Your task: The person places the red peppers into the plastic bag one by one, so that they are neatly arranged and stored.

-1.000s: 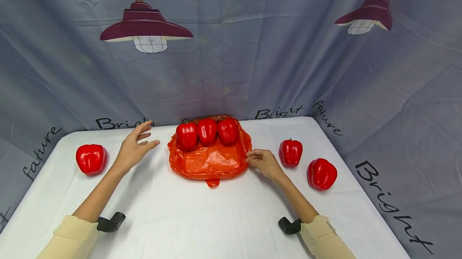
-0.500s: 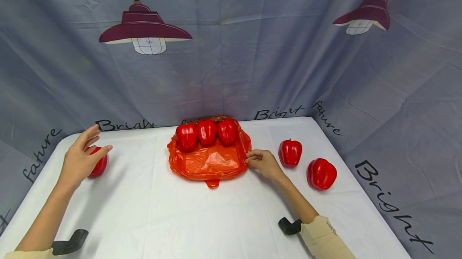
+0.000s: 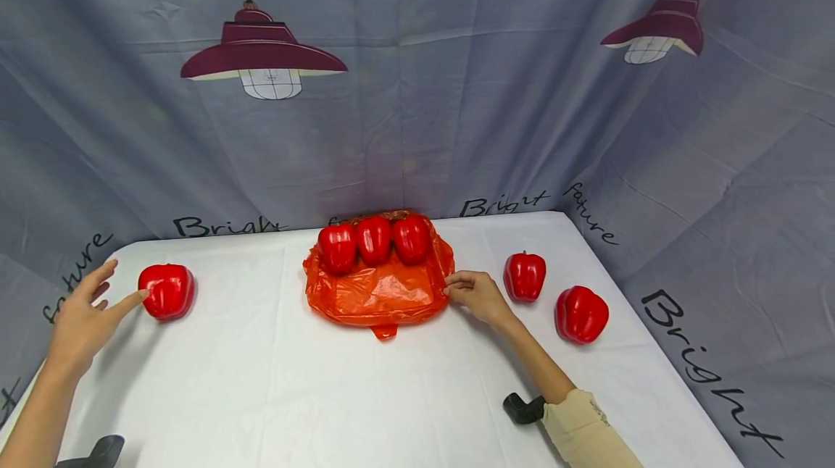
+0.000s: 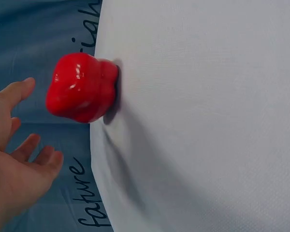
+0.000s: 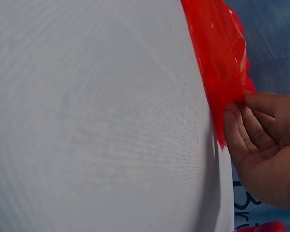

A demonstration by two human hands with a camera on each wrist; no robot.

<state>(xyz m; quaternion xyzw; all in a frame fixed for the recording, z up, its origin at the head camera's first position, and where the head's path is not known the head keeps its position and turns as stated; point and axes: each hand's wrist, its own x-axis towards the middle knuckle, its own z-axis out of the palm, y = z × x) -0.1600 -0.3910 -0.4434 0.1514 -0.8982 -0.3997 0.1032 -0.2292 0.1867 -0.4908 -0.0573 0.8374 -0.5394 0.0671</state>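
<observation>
In the head view my left hand (image 3: 83, 323) is beside a red bell pepper (image 3: 167, 292) at the table's left, thumb toward it and fingers spread. The left wrist view shows a gap between this pepper (image 4: 80, 88) and the hand (image 4: 21, 159), which holds nothing. At the middle, my right hand (image 3: 479, 298) pinches the right edge of a red-orange plastic bag (image 3: 385, 294). Three red peppers (image 3: 375, 240) stand in a row on the bag's back part. From the right wrist, thumb and fingers (image 5: 241, 111) grip the bag's rim (image 5: 217, 63).
Two more red peppers, one (image 3: 525, 277) nearer the bag and one (image 3: 582, 315) farther right, lie on the white tablecloth (image 3: 365, 403). A grey printed curtain (image 3: 404, 113) hangs behind and along the sides of the table.
My left hand has moved left, from near the bag, across the left pepper to its outer side. The right hand keeps its hold on the bag; the peppers have not moved.
</observation>
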